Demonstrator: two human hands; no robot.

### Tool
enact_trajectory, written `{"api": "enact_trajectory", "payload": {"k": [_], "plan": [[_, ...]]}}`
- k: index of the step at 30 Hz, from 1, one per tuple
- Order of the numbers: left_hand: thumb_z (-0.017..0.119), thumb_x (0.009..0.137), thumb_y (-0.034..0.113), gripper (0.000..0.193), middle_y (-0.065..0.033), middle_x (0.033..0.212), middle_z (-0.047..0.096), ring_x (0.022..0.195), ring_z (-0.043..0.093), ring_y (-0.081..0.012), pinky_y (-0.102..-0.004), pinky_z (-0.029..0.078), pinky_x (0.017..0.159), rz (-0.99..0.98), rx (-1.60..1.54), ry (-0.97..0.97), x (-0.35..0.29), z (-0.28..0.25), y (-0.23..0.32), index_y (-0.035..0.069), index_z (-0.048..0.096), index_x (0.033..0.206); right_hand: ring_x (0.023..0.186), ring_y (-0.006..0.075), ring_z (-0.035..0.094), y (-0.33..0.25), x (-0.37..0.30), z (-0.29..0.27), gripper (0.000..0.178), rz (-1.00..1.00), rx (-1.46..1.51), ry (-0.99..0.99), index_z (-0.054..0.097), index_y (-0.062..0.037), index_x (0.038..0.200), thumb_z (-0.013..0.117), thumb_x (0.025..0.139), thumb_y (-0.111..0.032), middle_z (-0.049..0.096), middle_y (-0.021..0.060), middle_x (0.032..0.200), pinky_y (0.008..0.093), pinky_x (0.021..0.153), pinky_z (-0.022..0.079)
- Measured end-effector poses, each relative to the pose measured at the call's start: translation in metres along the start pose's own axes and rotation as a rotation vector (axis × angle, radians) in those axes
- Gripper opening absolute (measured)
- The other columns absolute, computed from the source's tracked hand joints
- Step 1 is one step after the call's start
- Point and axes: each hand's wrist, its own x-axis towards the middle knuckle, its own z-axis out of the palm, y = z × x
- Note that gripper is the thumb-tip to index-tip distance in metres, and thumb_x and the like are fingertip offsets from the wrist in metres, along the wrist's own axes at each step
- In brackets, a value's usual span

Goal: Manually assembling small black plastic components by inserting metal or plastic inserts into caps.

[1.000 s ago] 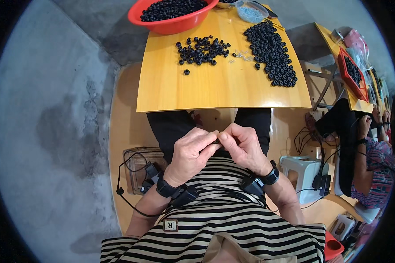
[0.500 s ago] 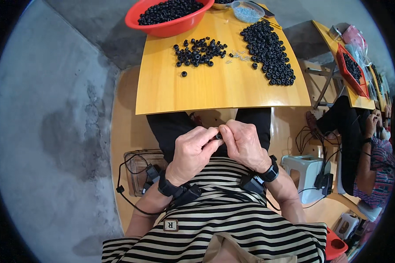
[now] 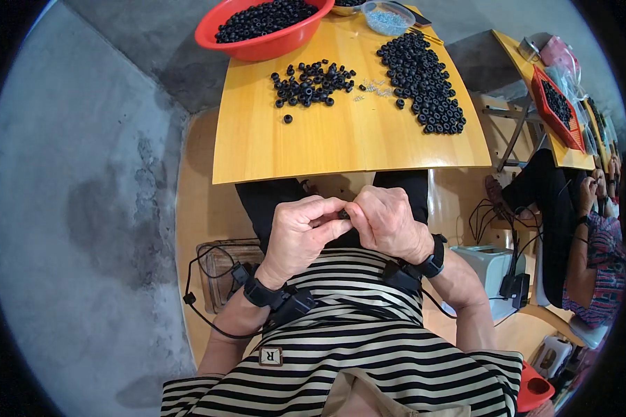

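Note:
Both hands meet above my lap, just in front of the table edge. My left hand [image 3: 300,233] pinches a small black round piece [image 3: 343,215] between thumb and forefinger. My right hand [image 3: 388,221] is closed, its thumb and fingers pressed on the same piece from the other side. Most of the piece is hidden by fingertips. On the table ahead lie a loose pile of black round pieces with holes [image 3: 307,87] and, to its right, a denser pile of similar black pieces [image 3: 424,80]. Tiny clear or metallic coiled bits [image 3: 377,89] lie between the piles.
A red basin [image 3: 257,50] of black pieces stands at the wooden table's [image 3: 348,149] far left. A clear tub [image 3: 388,19] of small bluish bits sits far right. Rightward, another person [image 3: 591,257] sits at a second table with a red basket [image 3: 558,111]. Cables hang near my wrists.
My right hand has turned slightly and its fingers have shifted around the black piece. My left fingers have straightened a little. The view has shifted slightly; the piles look the same.

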Motion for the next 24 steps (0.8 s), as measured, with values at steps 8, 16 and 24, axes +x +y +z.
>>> {"api": "enact_trajectory", "payload": {"k": [8, 16, 24], "plan": [[0.081, 0.072, -0.002, 0.028, -0.0095, 0.082, 0.069, 0.069, 0.065, -0.0149, -0.0254, 0.052, 0.061, 0.280, 0.262, 0.075, -0.006, 0.003, 0.017, -0.002, 0.072, 0.099, 0.055, 0.0109, 0.038, -0.011, -0.005, 0.002, 0.042, 0.471, 0.746, -0.036, 0.054, -0.0009, 0.079, 0.043, 0.107, -0.031, 0.045, 0.0029, 0.063, 0.0286, 0.050, 0.036], [0.082, 0.072, -0.002, 0.028, -0.0115, 0.081, 0.070, 0.067, 0.066, -0.0165, -0.0255, 0.052, 0.060, 0.366, 0.384, 0.100, -0.008, 0.005, 0.021, -0.004, 0.071, 0.098, 0.057, 0.0075, 0.031, -0.006, -0.019, 0.012, 0.047, 0.730, 1.343, -0.066, 0.053, -0.0033, 0.073, 0.044, 0.104, -0.038, 0.045, 0.0004, 0.067, 0.0246, 0.050, 0.023], [0.083, 0.071, 0.001, 0.030, -0.0101, 0.079, 0.068, 0.066, 0.065, -0.0179, -0.0268, 0.053, 0.059, 0.302, 0.356, 0.094, -0.011, 0.003, 0.025, -0.001, 0.070, 0.097, 0.055, 0.0040, 0.033, -0.007, -0.021, 0.017, 0.048, 0.676, 1.373, -0.044, 0.054, -0.0062, 0.076, 0.043, 0.104, -0.044, 0.044, -0.0043, 0.065, 0.0212, 0.049, 0.025]]}}
